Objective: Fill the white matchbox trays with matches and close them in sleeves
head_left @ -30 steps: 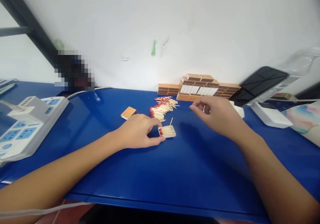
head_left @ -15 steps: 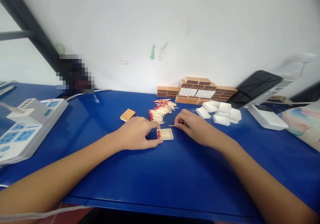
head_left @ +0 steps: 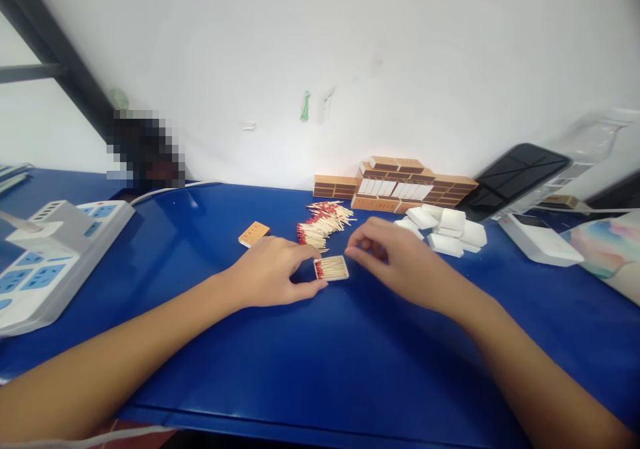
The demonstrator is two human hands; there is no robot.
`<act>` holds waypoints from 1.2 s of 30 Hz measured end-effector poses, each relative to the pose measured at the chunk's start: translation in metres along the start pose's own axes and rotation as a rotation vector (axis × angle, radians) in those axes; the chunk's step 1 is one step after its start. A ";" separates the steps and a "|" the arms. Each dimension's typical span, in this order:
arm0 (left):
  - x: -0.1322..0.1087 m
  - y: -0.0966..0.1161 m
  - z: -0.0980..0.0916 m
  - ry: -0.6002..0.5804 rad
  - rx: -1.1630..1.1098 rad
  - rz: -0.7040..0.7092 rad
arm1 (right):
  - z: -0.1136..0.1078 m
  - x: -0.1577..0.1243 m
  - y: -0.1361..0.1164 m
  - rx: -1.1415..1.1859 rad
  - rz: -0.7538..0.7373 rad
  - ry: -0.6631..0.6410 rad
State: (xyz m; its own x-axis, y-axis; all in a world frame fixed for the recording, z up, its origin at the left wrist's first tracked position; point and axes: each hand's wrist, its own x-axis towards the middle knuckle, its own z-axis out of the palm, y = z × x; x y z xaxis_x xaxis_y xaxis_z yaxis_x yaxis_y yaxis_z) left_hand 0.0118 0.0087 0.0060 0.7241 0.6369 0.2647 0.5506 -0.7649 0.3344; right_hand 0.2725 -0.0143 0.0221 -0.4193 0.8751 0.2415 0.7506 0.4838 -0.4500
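Observation:
A small white matchbox tray (head_left: pixel 345 263) lies on the blue table, filled with red-tipped matches (head_left: pixel 331 269) whose heads point left. My left hand (head_left: pixel 273 272) grips the tray's left end between thumb and index finger. Just beyond its right end, my right hand (head_left: pixel 395 255) hovers with thumb and index fingertips pinched together; whether a match is between them cannot be made out. Behind the tray is a heap of loose matches (head_left: pixel 325 223). An orange matchbox cover (head_left: pixel 254 233) rests beyond my left hand.
Stacked matchboxes (head_left: pixel 395 185) stand against the wall. To their front right lies a pile of white tray pieces (head_left: pixel 453 221). A phone (head_left: pixel 520 175) leans at the back right, near a white device (head_left: pixel 540 239). A power strip (head_left: pixel 65 255) occupies the left side.
The match that stuck out of my right fingertips no longer shows. My right hand is slightly closer to the tray's right end. My left hand keeps its hold on the tray.

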 end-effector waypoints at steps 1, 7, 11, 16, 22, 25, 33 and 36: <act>0.000 0.000 0.001 0.031 -0.010 -0.002 | -0.006 0.001 0.009 -0.061 0.031 0.066; -0.001 0.002 0.005 -0.024 0.007 -0.047 | -0.038 -0.004 0.060 -0.464 0.405 0.258; -0.002 0.002 0.005 -0.025 0.023 -0.045 | -0.060 -0.010 0.070 -0.473 0.581 0.337; -0.003 0.002 0.006 0.000 0.018 -0.039 | -0.097 -0.005 0.089 -0.339 0.709 0.493; -0.004 0.004 0.005 -0.033 0.030 -0.001 | -0.116 0.019 0.110 -0.222 0.781 0.355; -0.004 0.002 0.004 -0.032 0.052 -0.001 | -0.118 0.028 0.118 -0.239 0.820 0.354; -0.006 -0.002 0.006 -0.016 0.140 0.030 | -0.126 0.027 0.138 -0.279 0.826 0.277; -0.007 -0.002 0.006 0.012 0.146 0.045 | -0.125 0.027 0.144 -0.266 0.816 0.230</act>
State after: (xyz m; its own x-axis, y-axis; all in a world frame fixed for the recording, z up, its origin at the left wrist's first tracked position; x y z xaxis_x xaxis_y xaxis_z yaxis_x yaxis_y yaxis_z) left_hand 0.0084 0.0054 -0.0016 0.7445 0.6024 0.2878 0.5732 -0.7978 0.1873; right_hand 0.4331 0.0804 0.0718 0.3899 0.9140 0.1120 0.8764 -0.3310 -0.3498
